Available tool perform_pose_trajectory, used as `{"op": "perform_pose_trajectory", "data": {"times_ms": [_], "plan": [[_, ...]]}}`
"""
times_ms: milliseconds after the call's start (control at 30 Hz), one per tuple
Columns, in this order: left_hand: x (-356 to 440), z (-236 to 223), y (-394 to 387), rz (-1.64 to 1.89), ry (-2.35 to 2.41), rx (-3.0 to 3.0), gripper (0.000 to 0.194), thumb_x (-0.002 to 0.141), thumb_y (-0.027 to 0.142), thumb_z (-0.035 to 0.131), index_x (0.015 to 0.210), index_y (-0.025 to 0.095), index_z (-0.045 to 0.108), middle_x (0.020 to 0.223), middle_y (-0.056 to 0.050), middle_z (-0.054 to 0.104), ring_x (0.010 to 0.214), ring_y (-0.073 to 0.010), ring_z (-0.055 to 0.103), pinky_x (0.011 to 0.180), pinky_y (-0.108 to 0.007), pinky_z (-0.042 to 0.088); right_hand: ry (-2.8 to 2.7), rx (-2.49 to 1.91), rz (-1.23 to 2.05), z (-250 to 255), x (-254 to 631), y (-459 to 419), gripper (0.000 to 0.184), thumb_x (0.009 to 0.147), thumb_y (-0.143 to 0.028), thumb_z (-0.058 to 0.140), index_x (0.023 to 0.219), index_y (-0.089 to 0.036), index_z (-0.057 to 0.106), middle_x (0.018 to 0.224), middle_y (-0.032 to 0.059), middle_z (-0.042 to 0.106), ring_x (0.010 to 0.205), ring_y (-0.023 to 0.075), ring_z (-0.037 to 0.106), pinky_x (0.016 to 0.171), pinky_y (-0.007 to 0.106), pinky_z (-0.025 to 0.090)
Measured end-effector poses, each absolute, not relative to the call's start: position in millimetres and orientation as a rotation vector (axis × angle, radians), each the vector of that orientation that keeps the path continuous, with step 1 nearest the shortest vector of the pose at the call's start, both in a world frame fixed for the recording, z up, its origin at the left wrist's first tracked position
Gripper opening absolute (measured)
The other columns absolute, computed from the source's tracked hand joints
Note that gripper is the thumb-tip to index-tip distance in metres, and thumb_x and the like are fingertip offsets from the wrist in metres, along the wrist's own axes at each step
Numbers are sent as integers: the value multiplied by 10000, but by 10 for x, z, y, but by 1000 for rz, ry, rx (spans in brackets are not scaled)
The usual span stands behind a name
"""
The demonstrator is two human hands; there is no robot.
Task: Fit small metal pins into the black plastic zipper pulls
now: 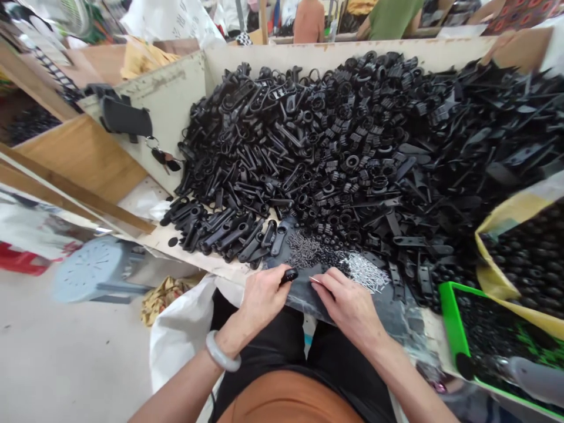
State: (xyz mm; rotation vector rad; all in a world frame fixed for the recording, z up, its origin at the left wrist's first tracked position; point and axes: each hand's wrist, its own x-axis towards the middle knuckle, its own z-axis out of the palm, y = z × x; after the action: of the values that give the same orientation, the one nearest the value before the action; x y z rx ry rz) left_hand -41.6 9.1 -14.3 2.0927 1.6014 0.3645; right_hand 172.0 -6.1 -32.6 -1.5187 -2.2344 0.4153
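Observation:
My left hand [263,294] is closed around a small black plastic part [289,275], whose ribbed end sticks out past the fingertips. A little to the right, my right hand [348,299] pinches a thin metal pin [314,279] between thumb and forefinger, its tip pointing toward the black part but apart from it. Just beyond the hands lie a heap of silver pins [368,273] and a heap of small dark grey pieces [304,249]. Black lever-like parts [229,229] are lined up along the bench edge to the left.
Black plastic parts [308,135] are heaped across the bench behind a low wall [352,56]. A green tray [449,311], a grey-handled tool [537,376] and a yellow-edged sack [487,252] are at the right. A blue stool [88,267] stands left. People sit beyond.

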Motion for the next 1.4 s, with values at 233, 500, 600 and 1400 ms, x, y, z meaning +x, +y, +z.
{"op": "perform_pose_trajectory", "data": {"times_ms": [233, 500, 600, 1400], "plan": [[-512, -107, 25, 528, 1820, 1752, 172, 926, 209, 517, 783, 218, 611, 696, 15, 642, 654, -160, 579, 646, -271, 356, -2251, -1508, 465, -328, 1361, 153, 268, 1072, -300, 453, 1008, -252, 709, 943, 31, 710, 795, 160, 710, 647, 246, 474], [-373, -79, 89, 449, 1722, 1816, 147, 922, 220, 556, 801, 227, 640, 723, -9, 695, 666, -181, 613, 647, -280, 367, -2341, -1587, 517, -252, 1566, 130, 210, 1019, -242, 510, 955, -266, 709, 933, 11, 714, 754, 172, 704, 583, 267, 424], [-278, -82, 119, 397, 1640, 1883, 135, 936, 239, 558, 864, 232, 672, 792, -28, 735, 713, -196, 654, 657, -281, 382, -2331, -1566, 637, -231, 1674, 123, 213, 1013, -248, 503, 994, -281, 713, 953, 6, 709, 822, 182, 714, 638, 272, 457], [-154, -111, 68, 845, 1255, 894, 239, 819, 393, 682, 759, 176, 599, 527, 44, 573, 413, -64, 365, 424, -207, 247, -1822, -1295, 845, -249, 1565, 26, 175, 1025, -278, 539, 946, -220, 684, 893, 36, 651, 777, 171, 608, 713, 286, 469]]}}
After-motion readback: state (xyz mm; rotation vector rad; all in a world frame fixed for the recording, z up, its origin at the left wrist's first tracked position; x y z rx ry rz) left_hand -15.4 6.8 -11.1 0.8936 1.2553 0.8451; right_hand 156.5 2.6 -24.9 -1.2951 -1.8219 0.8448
